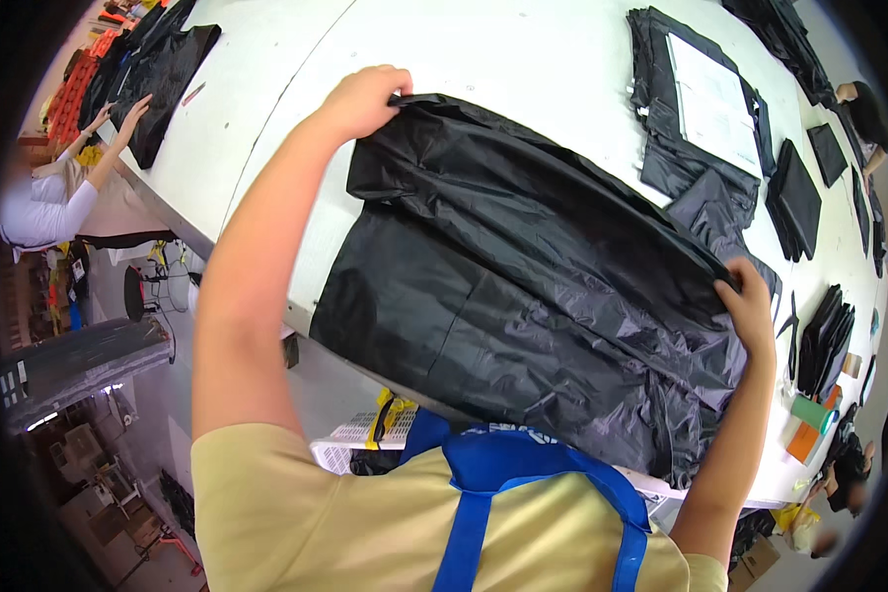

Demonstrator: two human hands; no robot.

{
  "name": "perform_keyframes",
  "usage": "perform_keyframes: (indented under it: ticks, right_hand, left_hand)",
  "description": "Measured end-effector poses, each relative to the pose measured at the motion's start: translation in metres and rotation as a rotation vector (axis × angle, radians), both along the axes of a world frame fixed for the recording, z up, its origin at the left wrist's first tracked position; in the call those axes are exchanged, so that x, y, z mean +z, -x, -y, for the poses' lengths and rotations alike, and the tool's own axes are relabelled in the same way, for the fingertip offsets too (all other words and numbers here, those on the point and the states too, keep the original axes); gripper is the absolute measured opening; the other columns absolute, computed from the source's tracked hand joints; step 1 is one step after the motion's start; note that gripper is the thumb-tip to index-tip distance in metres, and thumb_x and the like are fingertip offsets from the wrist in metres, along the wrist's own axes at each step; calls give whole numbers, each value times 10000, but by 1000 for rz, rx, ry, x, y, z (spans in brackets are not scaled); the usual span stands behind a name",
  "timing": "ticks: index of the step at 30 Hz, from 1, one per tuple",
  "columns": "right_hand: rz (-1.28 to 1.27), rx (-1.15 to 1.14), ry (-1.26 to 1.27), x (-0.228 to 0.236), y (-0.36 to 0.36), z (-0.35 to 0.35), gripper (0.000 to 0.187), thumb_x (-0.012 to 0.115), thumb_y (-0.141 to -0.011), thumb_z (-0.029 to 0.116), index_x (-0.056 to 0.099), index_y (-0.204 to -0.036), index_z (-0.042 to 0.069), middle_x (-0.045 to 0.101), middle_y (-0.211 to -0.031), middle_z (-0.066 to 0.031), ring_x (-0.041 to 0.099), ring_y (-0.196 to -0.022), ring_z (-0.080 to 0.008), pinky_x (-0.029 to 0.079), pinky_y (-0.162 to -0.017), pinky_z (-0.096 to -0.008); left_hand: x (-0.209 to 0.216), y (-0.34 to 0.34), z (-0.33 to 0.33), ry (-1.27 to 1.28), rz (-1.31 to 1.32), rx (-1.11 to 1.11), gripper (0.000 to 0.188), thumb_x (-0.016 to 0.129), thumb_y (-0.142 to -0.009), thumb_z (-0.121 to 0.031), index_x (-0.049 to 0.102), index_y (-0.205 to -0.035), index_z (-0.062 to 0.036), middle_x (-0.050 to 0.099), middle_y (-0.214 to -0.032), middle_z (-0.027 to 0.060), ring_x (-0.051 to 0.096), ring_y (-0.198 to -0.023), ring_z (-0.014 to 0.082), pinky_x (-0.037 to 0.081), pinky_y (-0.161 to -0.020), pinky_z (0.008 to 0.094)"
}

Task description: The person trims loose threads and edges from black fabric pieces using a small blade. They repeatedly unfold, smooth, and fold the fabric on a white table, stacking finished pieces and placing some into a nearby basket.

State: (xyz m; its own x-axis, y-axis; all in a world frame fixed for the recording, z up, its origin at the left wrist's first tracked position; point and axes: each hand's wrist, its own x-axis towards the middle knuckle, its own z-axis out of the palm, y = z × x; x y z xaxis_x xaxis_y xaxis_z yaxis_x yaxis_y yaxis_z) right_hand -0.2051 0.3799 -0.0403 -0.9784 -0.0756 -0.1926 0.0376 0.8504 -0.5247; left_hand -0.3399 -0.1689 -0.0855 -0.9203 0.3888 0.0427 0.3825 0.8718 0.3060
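A large piece of shiny black fabric, which looks like a garment, is spread over the white table in front of me and reaches past its near edge. Its far edge is lifted and folded over in a long band. At the far left corner my left hand pinches that edge, fingers closed. My right hand grips the other end of the band on the right, thumb and fingers closed on the cloth. The fabric between both hands is wrinkled, smoother at the lower left.
Beyond my right hand lies a stack of black garments with white paper sheets on top. Folded black pieces lie farther right, near a green tape roll. At the left another person handles black fabric. A white basket sits below the table edge.
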Motion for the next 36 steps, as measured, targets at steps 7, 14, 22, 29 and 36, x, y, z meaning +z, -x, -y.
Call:
perform_keyframes:
  ticks: [7,14,22,29,36]
  right_hand:
    - [-430,250,1,6,-241,23,220,551,-607,-67,452,-755,62,454,-749,-109,464,-739,-293,388,-703,-410]
    - [-234,364,-140,-79,-299,62,136,631,-626,92,534,-720,102,525,-760,-73,529,-765,-280,392,-776,-414]
    - [-482,-35,-252,-46,-228,-29,367,578,-639,-24,585,-991,78,614,-1064,-106,544,-1091,-320,403,-935,-417]
    - [-68,-229,-439,-81,-225,-167,329,514,-626,-97,549,-901,81,574,-961,-110,525,-1005,-344,409,-858,-419]
    - [265,-167,-752,-68,-206,-115,661,721,-637,42,472,-1247,99,451,-1335,-165,358,-1297,-406,285,-1058,-557]
  left_hand:
    - [14,-238,44,-32,-631,-187,144,583,-574,-51,491,-683,-74,456,-721,84,467,-646,291,368,-581,389]
    - [11,-295,28,28,-179,-50,220,712,-688,-192,587,-855,-122,536,-943,70,511,-948,290,352,-858,423]
    - [-85,-249,-20,106,-53,-23,669,522,-872,-527,364,-1438,-207,175,-1561,124,155,-1419,395,93,-1102,628]
    - [-102,-241,-22,124,-110,-76,694,463,-880,-582,331,-1445,-202,183,-1559,123,167,-1421,385,101,-1113,604]
    - [-110,-240,-25,146,-129,-74,710,530,-848,-545,322,-1440,-213,185,-1561,113,172,-1422,376,96,-1114,601]
